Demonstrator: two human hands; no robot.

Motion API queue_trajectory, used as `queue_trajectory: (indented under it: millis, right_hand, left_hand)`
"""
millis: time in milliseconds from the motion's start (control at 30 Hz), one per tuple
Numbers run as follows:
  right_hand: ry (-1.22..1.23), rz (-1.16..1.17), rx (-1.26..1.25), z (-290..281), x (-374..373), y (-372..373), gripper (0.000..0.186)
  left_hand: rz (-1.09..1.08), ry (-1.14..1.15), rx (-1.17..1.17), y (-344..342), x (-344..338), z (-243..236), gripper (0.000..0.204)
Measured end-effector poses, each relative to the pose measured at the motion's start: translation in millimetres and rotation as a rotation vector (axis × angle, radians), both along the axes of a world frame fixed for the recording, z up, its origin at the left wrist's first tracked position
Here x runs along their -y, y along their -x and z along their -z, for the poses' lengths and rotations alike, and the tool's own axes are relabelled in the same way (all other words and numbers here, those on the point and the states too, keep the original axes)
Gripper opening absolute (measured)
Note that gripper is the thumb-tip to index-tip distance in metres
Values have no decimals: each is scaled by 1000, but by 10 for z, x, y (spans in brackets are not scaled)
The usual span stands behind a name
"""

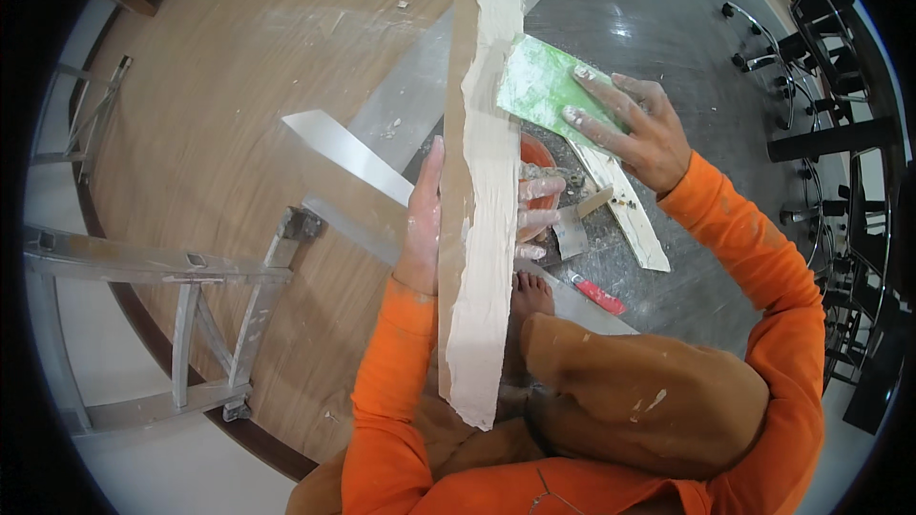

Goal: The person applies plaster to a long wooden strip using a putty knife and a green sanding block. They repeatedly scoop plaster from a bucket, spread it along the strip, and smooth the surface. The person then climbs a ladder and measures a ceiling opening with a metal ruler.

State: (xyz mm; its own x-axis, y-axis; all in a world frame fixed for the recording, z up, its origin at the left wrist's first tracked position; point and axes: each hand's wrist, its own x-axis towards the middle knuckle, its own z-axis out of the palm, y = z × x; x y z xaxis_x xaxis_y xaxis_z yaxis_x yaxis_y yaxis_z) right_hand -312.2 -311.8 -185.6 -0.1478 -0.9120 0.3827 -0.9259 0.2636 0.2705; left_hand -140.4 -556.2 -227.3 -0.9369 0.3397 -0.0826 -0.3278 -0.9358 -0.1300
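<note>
Big round wooden tabletop (219,114) fills the upper left and centre left of the frame, propped on edge, metal frame (191,324) at lower left. Grey floor (668,19) takes the upper right, black chairs (830,86) along the right rim.

Long narrow wooden strip (456,229) runs centre frame, long axis near vertical, top end pointing to the upper edge and leaning slightly right, bottom end low centre by the knee. Thick band of whitish putty (487,219) covers its right side for almost the full length.

Left hand (425,219), centre, clamped round the strip at mid-length: palm on the left side, fingers (539,189) showing on the right, putty-smeared.

Right hand (634,124), upper right of centre, fingers spread flat on a green flat scraper (534,86), whose left edge meets the putty.

Hands apart.

Smaller bits on the floor right of centre: white offcut strip (634,219), orange tub (536,154) mostly hidden, small putty knife (572,229), red-handled cutter (599,294).
</note>
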Motion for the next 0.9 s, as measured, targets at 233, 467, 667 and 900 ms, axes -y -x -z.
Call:
queue_trajectory:
  millis: [233, 467, 667, 900]
  right_hand:
    - [-16, -25, -31, 209, 73, -173, 57]
    - [-181, -47, 3, 193, -180, -169, 55]
    - [-2, 56, 246, 96, -88, -95, 66]
    - [-192, 102, 216, -354, 640, -297, 77]
  left_hand:
    - [-84, -215, -100, -9, 32, 66, 74]
    - [-201, 145, -1, 34, 193, 196, 68]
    - [-201, 352, 23, 48, 163, 95, 73]
    - [-162, 299, 31, 91, 69, 194, 79]
